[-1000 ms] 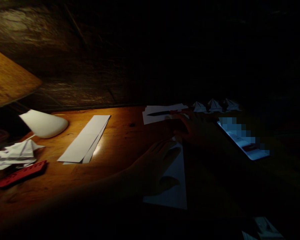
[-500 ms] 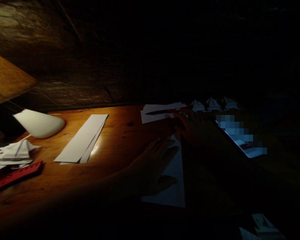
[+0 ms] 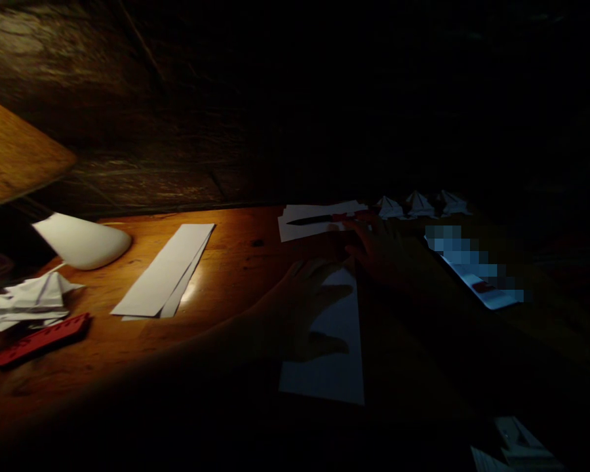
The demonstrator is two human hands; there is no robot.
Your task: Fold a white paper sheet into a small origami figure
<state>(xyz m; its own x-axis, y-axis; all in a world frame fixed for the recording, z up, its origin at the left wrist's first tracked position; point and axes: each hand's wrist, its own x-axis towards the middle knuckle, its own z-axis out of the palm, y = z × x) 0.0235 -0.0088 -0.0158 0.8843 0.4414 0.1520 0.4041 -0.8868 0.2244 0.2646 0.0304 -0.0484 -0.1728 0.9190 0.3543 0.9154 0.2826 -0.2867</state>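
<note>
In dim light, a sheet of white paper (image 3: 337,373) lies on the wooden table in front of me. My left hand (image 3: 307,305) rests on it, fingers and thumb spread apart. At the sheet's far end is my right hand (image 3: 381,249), its fingers stretched out and its thumb apart; it appears to hold nothing. Just beyond the right fingers, a knife (image 3: 311,220) with a dark blade and reddish handle lies across a small stack of white paper (image 3: 295,233). Shadow hides much of both hands.
Left of my hands lie folded white paper strips (image 3: 164,275), a lamp base (image 3: 86,242), crumpled folded paper (image 3: 34,298) and a red ruler-like strip (image 3: 44,341). Three folded paper shapes (image 3: 420,204) stand along the back. A lit phone (image 3: 486,285) lies right; paper pieces (image 3: 524,446) lie near.
My left hand has shifted slightly away from me over the sheet, with its fingers spread a little differently. The right hand has barely moved, and the view has shifted slightly.
</note>
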